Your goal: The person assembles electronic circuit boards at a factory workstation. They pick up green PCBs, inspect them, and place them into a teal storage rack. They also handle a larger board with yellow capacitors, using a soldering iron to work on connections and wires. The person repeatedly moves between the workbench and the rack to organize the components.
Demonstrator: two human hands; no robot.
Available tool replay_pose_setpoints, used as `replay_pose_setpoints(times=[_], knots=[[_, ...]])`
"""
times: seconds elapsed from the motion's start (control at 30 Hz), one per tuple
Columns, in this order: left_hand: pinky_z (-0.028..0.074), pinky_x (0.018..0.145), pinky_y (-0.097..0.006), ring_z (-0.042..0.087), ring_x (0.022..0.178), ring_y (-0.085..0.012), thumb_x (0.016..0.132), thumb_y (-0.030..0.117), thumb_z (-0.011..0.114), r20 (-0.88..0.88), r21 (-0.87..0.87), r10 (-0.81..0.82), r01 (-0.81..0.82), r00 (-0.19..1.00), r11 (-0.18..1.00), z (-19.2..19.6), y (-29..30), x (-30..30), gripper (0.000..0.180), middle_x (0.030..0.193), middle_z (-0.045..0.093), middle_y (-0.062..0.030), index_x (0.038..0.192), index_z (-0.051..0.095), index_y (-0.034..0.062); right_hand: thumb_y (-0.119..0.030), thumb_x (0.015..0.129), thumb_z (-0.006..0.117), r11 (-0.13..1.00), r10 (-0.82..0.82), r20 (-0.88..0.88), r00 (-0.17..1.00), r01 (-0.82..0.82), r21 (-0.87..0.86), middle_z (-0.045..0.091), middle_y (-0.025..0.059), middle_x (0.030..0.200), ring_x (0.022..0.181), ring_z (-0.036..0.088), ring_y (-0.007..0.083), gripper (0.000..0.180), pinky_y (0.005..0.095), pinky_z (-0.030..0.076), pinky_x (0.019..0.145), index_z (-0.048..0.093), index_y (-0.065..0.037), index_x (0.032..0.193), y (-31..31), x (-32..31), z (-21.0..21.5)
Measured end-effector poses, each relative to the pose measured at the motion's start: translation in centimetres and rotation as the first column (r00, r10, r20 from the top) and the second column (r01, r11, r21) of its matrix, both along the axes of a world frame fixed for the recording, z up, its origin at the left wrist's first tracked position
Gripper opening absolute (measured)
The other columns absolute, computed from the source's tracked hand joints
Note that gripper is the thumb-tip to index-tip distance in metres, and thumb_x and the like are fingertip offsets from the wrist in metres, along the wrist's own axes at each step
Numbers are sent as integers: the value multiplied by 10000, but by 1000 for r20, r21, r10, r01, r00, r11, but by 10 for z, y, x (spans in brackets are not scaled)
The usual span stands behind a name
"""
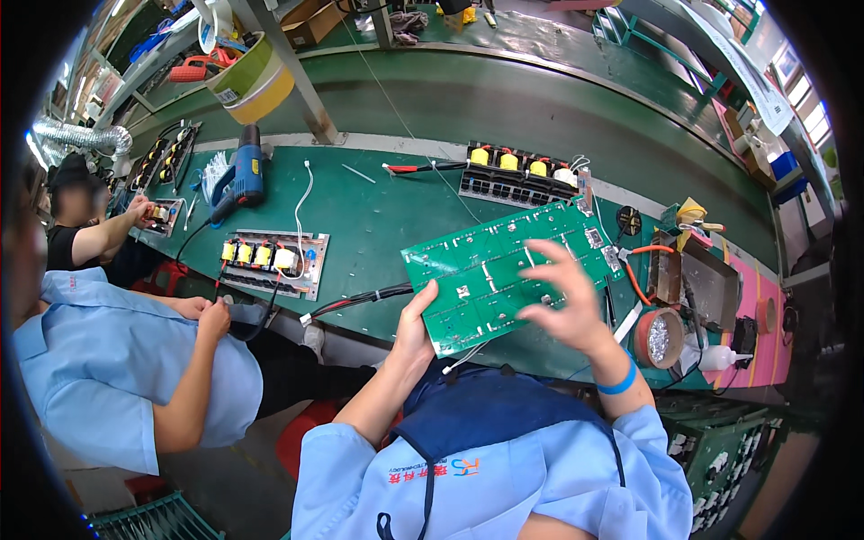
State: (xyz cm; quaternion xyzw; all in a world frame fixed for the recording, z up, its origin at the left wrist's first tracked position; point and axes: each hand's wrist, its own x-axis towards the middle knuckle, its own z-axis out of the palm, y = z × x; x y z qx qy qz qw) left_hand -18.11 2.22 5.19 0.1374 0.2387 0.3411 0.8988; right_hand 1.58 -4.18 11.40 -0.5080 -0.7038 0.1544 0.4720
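A large green circuit board [441, 261] is held up over the bench, its soldered side facing up and tilted. My left hand [414, 331] grips its lower left corner, with the thumb on top. Above the board's right half, my right hand [573, 301] is open, thumb and fingers spread and nothing between them. Whether a fingertip touches the board, I cannot tell. A bundle of black and red wires [369, 297] sticks out from the board's left side. One white lead [466, 358] hangs below it. The board's underside is hidden.
Behind lies a board with yellow parts [517, 166]; another [274, 261] lies left, near a blue heat gun [246, 177]. A round dish of silvery material [660, 338], metal tray [711, 288] and white bottle [717, 358] stand right. A co-worker's hands [207, 315] hold a cable at left.
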Motion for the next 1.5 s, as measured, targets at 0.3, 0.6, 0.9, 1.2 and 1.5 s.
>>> replay_pose_setpoints(times=[0.3,0.6,0.9,1.2,1.5], knots=[[435,822,-380,531,961,-262,799,194,499,-42,44,203,-201,978,979,-6,-34,-5,410,1095,509,-162,1143,415,-12,-153,764,545,878,154,-846,510,-464,-120,575,183,829,740,560,277,183,370,452,695,590,24,775,-102,102,-33],[433,825,-383,536,941,-273,768,195,508,-122,149,558,-541,820,828,10,-139,-16,437,1065,521,-167,1132,421,-31,-277,879,423,708,-226,-974,31,-681,-186,497,159,1088,966,513,241,368,359,435,810,420,-7,1130,-80,71,-68],[471,749,-325,568,847,-212,678,133,606,-350,390,847,-760,400,521,57,-313,-61,493,1019,535,-143,1106,438,-44,-189,881,407,140,-324,-938,122,-975,-175,476,150,1137,1036,482,273,320,388,401,868,384,-26,1157,-107,-29,-103],[391,788,-282,506,892,-154,641,120,688,-572,711,793,-608,-209,353,119,-482,-77,574,988,521,-99,1112,396,-28,-178,822,523,-520,314,-822,475,-639,-567,567,153,954,806,583,205,305,274,494,663,475,11,1056,-132,-141,-177],[398,675,-255,494,764,-113,579,236,746,-778,603,592,-517,-211,608,170,-639,-132,619,844,526,-85,1029,437,-56,-544,722,528,-985,144,-961,-237,-131,-115,432,171,1196,1082,448,238,810,333,332,933,308,41,1237,-283,-353,-56]])
